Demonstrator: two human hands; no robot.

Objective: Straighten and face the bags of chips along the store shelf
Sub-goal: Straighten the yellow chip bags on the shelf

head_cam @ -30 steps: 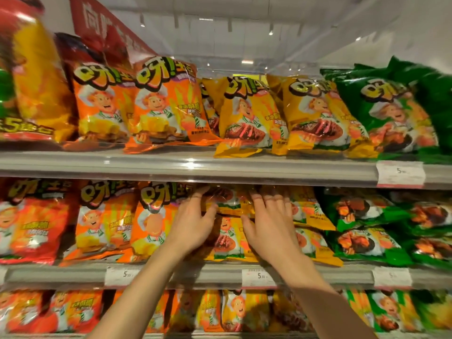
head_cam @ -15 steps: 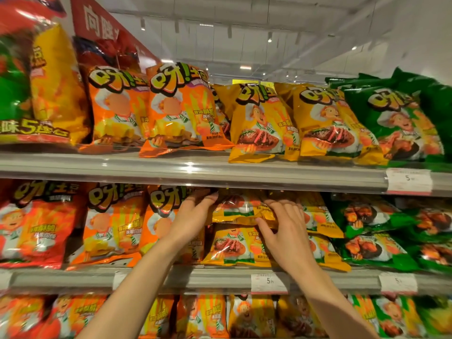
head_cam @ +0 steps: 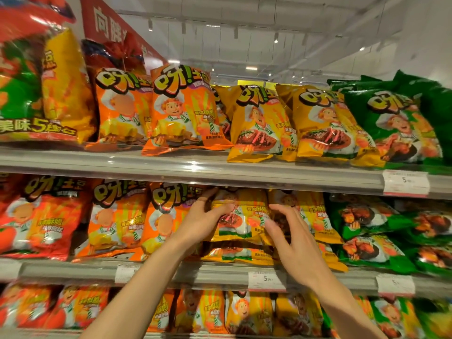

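Two hands are up at the middle shelf [head_cam: 220,274], both working on the same yellow bag of chips [head_cam: 238,216] that stands in the centre of the row. Your left hand [head_cam: 204,220] grips the bag's upper left corner, thumb across the front and fingers curled behind its top edge. Your right hand [head_cam: 291,237] is spread with its fingers loosely bent at the bag's right side; whether the fingertips actually touch the foil cannot be told. That bag sits upright on top of another yellow bag lying flat [head_cam: 236,253] beneath it. Just to its left stands an orange bag [head_cam: 161,216], touching your left hand, and to the right a second yellow bag [head_cam: 315,216] leans beside green bags [head_cam: 362,216] stacked flat. On the top shelf [head_cam: 195,168], orange, yellow and green bags stand facing forward, some tilted. White price tags [head_cam: 266,280] clip to the middle shelf's front rail
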